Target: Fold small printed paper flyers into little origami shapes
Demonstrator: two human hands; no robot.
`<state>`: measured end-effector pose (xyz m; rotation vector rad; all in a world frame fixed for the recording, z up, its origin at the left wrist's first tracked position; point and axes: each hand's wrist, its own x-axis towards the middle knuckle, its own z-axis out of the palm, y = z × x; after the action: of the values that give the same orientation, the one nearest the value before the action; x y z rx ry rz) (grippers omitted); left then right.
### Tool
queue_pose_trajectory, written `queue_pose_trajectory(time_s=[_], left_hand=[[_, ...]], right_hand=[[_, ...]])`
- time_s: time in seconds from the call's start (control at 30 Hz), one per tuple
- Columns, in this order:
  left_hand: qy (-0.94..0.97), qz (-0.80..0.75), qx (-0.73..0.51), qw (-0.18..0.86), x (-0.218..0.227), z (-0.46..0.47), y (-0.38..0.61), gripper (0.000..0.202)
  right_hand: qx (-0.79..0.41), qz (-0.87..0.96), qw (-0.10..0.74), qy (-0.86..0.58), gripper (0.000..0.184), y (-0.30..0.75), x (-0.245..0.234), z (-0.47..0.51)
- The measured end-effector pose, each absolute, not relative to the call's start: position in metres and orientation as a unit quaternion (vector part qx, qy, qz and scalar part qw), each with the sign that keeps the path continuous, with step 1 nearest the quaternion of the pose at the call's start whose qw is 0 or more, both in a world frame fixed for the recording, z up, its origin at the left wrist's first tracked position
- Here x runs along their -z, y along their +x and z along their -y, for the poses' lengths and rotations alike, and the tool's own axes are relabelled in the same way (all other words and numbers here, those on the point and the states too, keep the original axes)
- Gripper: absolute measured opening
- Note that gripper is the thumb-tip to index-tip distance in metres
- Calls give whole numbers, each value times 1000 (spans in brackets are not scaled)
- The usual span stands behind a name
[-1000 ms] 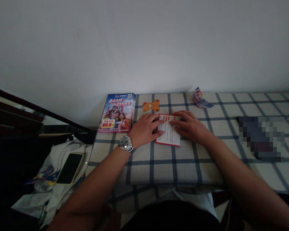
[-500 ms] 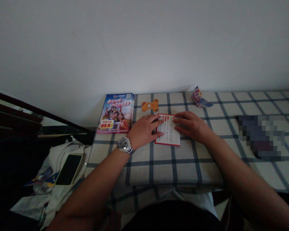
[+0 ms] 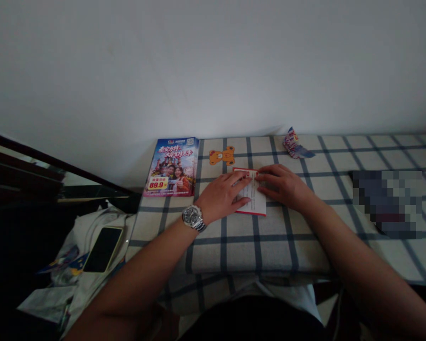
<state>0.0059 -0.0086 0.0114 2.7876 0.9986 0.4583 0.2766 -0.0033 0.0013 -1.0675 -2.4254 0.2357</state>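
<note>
A small white leaflet (image 3: pixel 258 203) with red edges and printed lines, apparently folded, lies flat on the checked tablecloth. Across its left half rests my left hand (image 3: pixel 224 196), fingers stretched out and the thumb apart from them; a metal wristwatch is on this wrist. My right hand (image 3: pixel 284 187) lies at the leaflet's upper right edge, fingertips on the paper and fingers extended. Just behind the leaflet is a brown teddy bear cutout (image 3: pixel 222 155). Left of my left hand sits a stack of colourful flyers (image 3: pixel 172 166).
A crumpled blue and red wrapper (image 3: pixel 295 143) stands near the wall. On the right lies a dark, pixelated object (image 3: pixel 383 203). Left of the table, a phone (image 3: pixel 102 249) rests on white bags (image 3: pixel 88 227). The checked tablecloth (image 3: pixel 230 246) reaches the front edge.
My left hand has slid to the right over the leaflet and covers more of its print. My right hand has stayed nearly still at the right edge.
</note>
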Motion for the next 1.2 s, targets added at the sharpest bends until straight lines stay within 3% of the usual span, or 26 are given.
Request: queue_pose_trajectory(time_s=[0.57,0.93,1.2], left_hand=[[924,-345,-143,78,-4,13,16,64],[927,-340,-140,79,-6,12,16,65],[931,-331,-138,75,-5,12,14,55]], right_hand=[[-95,885,255,-379,25,279,0,1],[-99,846,295,-433,7,284,-5,-2],[-104,855,280,-423,5,285,-1,-1]])
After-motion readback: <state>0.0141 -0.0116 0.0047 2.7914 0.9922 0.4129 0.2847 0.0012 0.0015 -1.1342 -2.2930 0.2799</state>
